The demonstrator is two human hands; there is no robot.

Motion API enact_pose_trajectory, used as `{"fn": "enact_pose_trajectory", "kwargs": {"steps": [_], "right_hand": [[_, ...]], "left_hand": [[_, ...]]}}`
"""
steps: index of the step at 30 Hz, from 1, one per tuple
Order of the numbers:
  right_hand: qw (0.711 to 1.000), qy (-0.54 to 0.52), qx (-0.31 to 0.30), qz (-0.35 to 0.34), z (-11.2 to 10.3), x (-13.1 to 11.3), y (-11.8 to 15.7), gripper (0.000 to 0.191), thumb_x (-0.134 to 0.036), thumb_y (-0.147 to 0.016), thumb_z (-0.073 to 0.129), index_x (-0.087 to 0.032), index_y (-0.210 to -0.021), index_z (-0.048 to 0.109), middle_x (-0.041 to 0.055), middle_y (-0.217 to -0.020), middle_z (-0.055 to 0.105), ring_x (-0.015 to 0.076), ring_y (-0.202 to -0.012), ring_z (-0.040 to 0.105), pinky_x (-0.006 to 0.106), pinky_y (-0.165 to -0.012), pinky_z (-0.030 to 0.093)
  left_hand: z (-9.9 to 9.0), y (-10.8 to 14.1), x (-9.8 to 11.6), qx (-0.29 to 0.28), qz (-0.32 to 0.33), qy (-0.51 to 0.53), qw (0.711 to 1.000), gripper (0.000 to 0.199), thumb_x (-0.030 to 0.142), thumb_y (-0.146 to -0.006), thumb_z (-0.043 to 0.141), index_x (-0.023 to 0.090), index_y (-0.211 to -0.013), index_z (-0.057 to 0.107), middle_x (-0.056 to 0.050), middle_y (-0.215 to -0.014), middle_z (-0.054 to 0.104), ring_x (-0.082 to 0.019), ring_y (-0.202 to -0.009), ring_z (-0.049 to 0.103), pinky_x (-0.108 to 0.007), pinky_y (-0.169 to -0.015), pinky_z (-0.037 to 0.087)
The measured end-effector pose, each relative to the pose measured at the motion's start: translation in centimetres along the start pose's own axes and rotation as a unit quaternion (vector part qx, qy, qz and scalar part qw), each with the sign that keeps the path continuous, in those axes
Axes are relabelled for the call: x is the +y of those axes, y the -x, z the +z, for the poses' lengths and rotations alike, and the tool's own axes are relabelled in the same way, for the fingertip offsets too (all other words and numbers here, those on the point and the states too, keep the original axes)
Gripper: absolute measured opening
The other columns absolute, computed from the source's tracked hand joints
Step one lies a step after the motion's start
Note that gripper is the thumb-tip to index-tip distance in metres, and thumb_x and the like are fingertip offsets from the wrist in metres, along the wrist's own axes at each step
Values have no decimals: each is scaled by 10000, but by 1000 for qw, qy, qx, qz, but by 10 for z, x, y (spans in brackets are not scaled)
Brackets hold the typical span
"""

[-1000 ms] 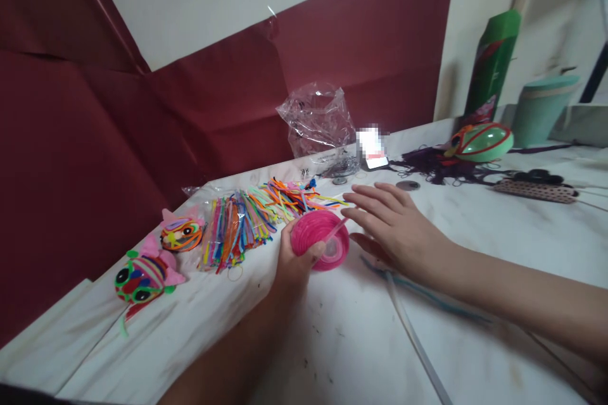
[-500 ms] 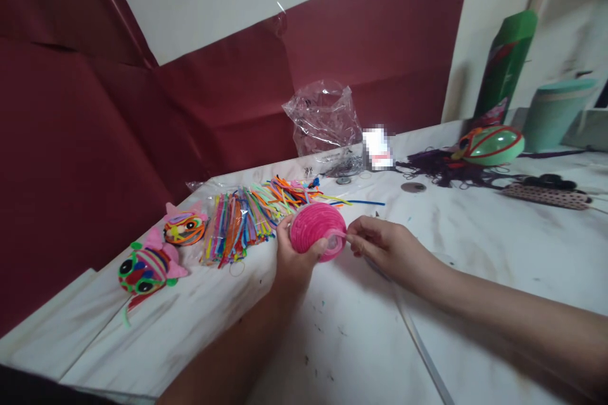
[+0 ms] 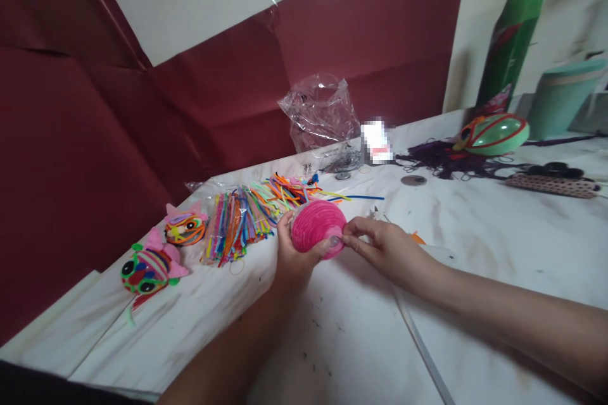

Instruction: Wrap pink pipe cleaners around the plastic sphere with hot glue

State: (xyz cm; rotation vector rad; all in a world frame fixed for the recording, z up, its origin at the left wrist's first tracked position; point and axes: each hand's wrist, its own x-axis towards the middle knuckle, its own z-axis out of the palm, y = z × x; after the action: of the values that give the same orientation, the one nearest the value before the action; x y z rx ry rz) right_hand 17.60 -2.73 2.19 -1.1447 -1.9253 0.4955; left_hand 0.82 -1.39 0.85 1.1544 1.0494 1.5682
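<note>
A round ball (image 3: 317, 223) covered in coiled bright pink pipe cleaner sits in my left hand (image 3: 299, 259), the fingers behind it and the thumb across its lower right. A lighter pink patch shows at the ball's right end, beside the thumb tip. My right hand (image 3: 375, 240) is closed in a pinch at that end, its fingertips against the ball; the pink pipe cleaner between them is mostly hidden. Just left of the ball lies a bundle of multicoloured pipe cleaners (image 3: 242, 221), partly in clear plastic.
Two fish-like pipe-cleaner figures, one green-eyed (image 3: 149, 270) and one orange (image 3: 186, 228), lie at the left. A clear plastic bag (image 3: 320, 111) stands behind. At the right are a green balloon figure (image 3: 496, 134), a green bottle (image 3: 510, 50) and a teal cup (image 3: 565, 98).
My right fingertips have moved in against the ball, and the light pink strand that stretched to them is now barely visible. My left hand keeps its hold. The view has shifted slightly.
</note>
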Motion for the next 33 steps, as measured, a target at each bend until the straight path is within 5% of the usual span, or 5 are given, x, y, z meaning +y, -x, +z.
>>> {"fn": "enact_pose_trajectory", "kwargs": {"steps": [27, 33], "right_hand": [[980, 171, 21, -96, 4, 6, 4, 207, -194, -891, 440, -179, -731, 570, 68, -685, 636, 203, -673, 582, 315, -647, 445], [982, 172, 11, -78, 2, 7, 4, 192, -208, -884, 452, -179, -738, 573, 66, -687, 629, 198, -661, 568, 306, -633, 435]], "left_hand": [[-11, -10, -13, -68, -52, -18, 996, 832, 276, -481, 862, 232, -1208, 461, -84, -1094, 632, -247, -966, 630, -368, -848, 496], [-10, -12, -15, -93, -53, 19, 994, 665, 381, -612, 781, 191, -1172, 475, -101, -1068, 639, -240, -944, 631, -377, -861, 483]]}}
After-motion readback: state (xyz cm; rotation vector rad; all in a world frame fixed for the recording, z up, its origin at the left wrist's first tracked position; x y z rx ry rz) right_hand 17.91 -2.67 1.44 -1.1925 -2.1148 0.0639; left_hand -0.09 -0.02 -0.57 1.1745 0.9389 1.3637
